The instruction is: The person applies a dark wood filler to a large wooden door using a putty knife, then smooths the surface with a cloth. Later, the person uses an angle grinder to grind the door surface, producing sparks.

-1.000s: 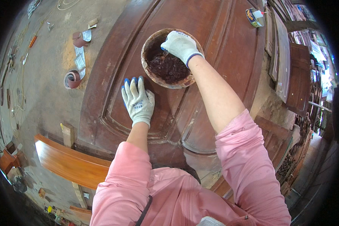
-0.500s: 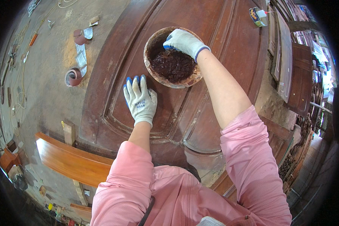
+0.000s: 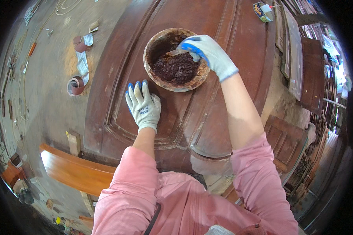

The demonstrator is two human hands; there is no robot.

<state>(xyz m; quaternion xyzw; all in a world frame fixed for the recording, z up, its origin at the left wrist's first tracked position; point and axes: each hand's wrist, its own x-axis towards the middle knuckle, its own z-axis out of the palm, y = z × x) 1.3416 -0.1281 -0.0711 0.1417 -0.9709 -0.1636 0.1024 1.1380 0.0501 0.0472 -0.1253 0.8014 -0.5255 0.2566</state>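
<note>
A round, stained bowl [image 3: 149,68] rests on a large reddish-brown panelled wooden door [image 3: 172,111]. Thick dark brown paste [image 3: 176,67] fills its bottom and smears its walls. My right hand [image 3: 211,55], in a white and blue work glove, is closed over the bowl's right side. A thin flat scraper [image 3: 177,51] juts left from its fingers into the paste; most of the tool is hidden by the glove. My left hand [image 3: 143,106], gloved alike, lies flat on the door panel just nearer than the bowl, fingers stretched out, holding nothing.
Unrolled sandpaper [image 3: 77,84] lies on the floor at left. A glossy orange-brown board [image 3: 76,168] stands near my left arm. At the door's far right corner sits a small tub [image 3: 262,11]. Wooden panels [image 3: 313,78] lean along the right.
My right hand has shifted right and turned, so the scraper blade shows over the paste. The paste's surface looks disturbed. My left hand stays flat on the door.
</note>
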